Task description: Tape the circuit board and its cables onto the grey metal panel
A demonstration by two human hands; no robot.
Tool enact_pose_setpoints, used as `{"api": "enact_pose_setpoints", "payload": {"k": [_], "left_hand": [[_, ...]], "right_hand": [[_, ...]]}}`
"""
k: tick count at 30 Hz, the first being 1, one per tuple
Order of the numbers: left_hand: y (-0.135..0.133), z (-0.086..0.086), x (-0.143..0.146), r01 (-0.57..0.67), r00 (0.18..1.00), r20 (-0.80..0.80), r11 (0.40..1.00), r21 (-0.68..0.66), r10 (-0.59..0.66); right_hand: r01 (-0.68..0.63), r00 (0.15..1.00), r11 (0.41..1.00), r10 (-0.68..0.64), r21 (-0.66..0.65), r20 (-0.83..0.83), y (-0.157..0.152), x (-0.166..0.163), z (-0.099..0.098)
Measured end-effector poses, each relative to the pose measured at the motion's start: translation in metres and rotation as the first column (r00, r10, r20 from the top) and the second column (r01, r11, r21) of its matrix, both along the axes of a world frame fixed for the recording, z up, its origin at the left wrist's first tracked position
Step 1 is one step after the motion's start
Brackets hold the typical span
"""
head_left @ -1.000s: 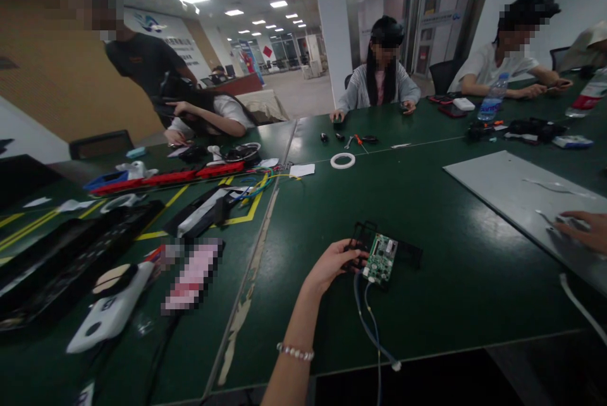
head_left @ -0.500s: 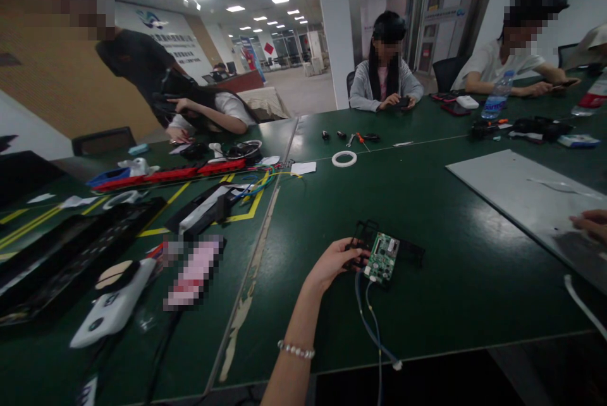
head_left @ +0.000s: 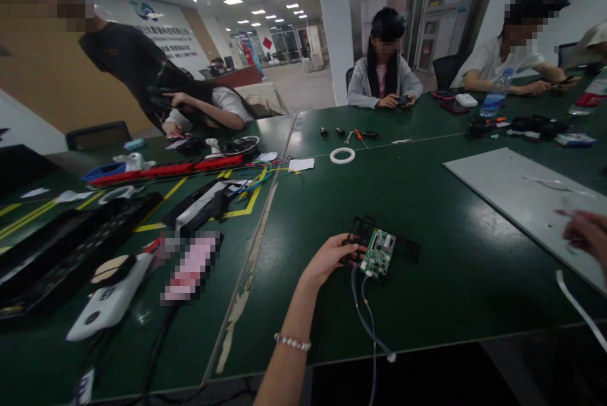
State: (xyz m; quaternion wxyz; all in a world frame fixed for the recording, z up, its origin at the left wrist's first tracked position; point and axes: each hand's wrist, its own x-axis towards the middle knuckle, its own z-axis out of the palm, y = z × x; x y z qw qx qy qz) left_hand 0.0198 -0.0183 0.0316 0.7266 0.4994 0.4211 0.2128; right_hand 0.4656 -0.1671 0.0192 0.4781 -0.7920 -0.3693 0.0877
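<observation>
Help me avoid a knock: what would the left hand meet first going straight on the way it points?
Probably the green circuit board, just beyond the fingertips of the left hand, which holds the black frame; depth there is hard to judge.

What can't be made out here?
All in head view:
Circuit board: markings too small; underside hidden by the board itself.
Thin cable: lower end cut off by the bottom edge.
Hand at far right: blurred, arm cut off by the right edge; grip unclear.

Green circuit board point(head_left: 380, 254) on black frame point(head_left: 406, 245)
</observation>
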Motion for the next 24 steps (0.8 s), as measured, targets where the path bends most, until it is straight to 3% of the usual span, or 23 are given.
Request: {"api": "enact_pose_setpoints", "payload": {"k": [2,3,5,7,10,13,15,17,19,21,24], "left_hand": [[0.000,0.001,0.000,0.002,1.000,-0.004,1.000,-0.008,-0.002],[0.000,0.001,0.001,-0.001,1.000,-0.004,1.000,-0.010,0.001],[-0.001,0.001,0.002,-0.013,1.000,-0.002,1.000,-0.008,0.013],[-0.001,0.002,0.003,-0.025,1.000,-0.002,1.000,-0.004,0.025],[-0.001,0.002,0.003,-0.022,1.000,-0.010,1.000,-0.008,0.022],[0.000,0.001,0.002,-0.003,1.000,-0.007,1.000,-0.009,0.003],[0.000,-0.001,0.001,0.008,1.000,0.003,1.000,0.005,-0.008],[0.000,-0.002,0.000,0.006,1.000,0.011,1.000,0.021,-0.006],[-0.001,-0.002,0.001,-0.009,1.000,0.003,1.000,0.018,0.009],[-0.001,-0.001,0.001,-0.019,1.000,-0.012,1.000,0.002,0.019],[0.000,0.000,0.002,-0.019,0.999,-0.026,1.000,-0.013,0.018]], "right_hand": [[-0.254,0.948,0.967,0.243,-0.031,-0.204,-0.001,-0.073,0.009],[-0.448,0.861,0.894,0.422,-0.028,-0.284,-0.002,-0.112,0.014],[-0.780,0.568,0.626,0.708,0.000,-0.420,-0.004,-0.190,0.022],[-0.904,0.331,0.419,0.807,0.079,-0.488,-0.006,-0.259,0.029],[-0.973,0.038,0.145,0.867,0.180,-0.497,-0.011,-0.337,0.030],[-0.987,-0.053,-0.002,0.948,0.162,-0.314,-0.015,-0.387,0.017],[-0.995,-0.058,-0.040,0.981,0.096,-0.187,-0.017,-0.408,0.004],[-1.000,-0.030,-0.029,0.997,0.010,-0.077,-0.018,-0.422,-0.009],[-0.993,0.036,0.039,0.999,-0.112,0.029,-0.019,-0.430,-0.021],[-0.959,0.121,0.153,0.982,-0.238,0.143,-0.018,-0.437,-0.032],[-0.902,0.186,0.280,0.938,-0.328,0.291,-0.018,-0.445,-0.046]]}}
